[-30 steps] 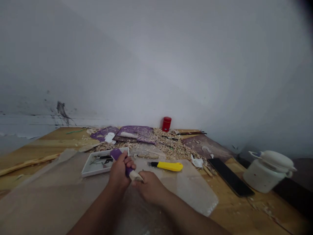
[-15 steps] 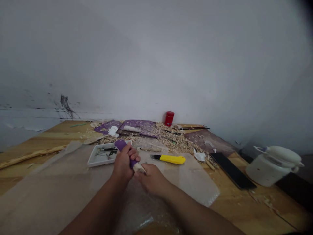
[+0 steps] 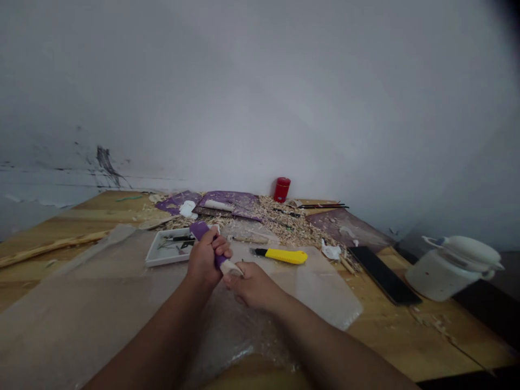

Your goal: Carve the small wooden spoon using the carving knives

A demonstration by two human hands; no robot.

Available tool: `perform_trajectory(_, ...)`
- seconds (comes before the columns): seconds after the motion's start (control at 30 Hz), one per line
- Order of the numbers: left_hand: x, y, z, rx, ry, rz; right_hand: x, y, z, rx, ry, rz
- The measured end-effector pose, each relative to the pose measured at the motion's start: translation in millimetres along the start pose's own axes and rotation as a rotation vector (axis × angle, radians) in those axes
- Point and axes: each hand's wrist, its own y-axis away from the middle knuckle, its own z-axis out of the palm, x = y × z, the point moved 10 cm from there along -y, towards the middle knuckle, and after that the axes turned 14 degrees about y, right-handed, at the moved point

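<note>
My left hand [image 3: 207, 257] is closed around a purple strip [image 3: 198, 229], which looks like sandpaper and lies along a pale piece of wood [image 3: 229, 268]. The strip's upper end sticks out past my fingers. On the near end of the same wood, my right hand [image 3: 254, 284] is closed with thumb and fingers. Most of the wood's shape is hidden by my hands. Both hands are above a translucent plastic sheet [image 3: 117, 303]. Just beyond them lies a yellow utility knife [image 3: 286, 255], and behind my left hand sits a white tray [image 3: 156, 254] with small dark tools.
Wood shavings [image 3: 290, 230] heap toward the wall, around purple sheets [image 3: 233, 200] and a red canister [image 3: 281, 189]. A black phone [image 3: 384, 275] and a lidded white jar [image 3: 444, 271] stand at right. A long wooden stick [image 3: 52, 247] lies at left.
The whole scene sits slightly higher in view. My hands keep hold of the wood and purple strip; the wood appears turned a little, showing a paler side.
</note>
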Motion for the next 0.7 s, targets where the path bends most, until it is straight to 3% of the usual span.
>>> perform_trajectory(0.2,40,-6,-6.7,0.058,0.016,0.194,-1,2,13,-0.107,-0.204,-0.005)
perform_trajectory(0.33,10,-2,-1.8,0.013,0.001,0.049,-3,0,13,-0.1,-0.351,-0.014)
perform_trajectory(0.4,5,-2,-0.6,0.003,-0.019,0.042,-4,-1,11,-0.091,-0.367,-0.026)
perform_trajectory(0.47,18,-4,-5.0,0.046,-0.021,0.118,-5,-2,9,-0.089,-0.347,-0.03)
perform_trajectory(0.57,54,-9,-17.9,0.151,0.04,0.291,-3,-2,2,-0.066,-0.301,-0.029)
perform_trajectory(0.7,74,-15,-27.8,0.2,0.044,0.347,-1,-3,-10,-0.015,-0.242,-0.057)
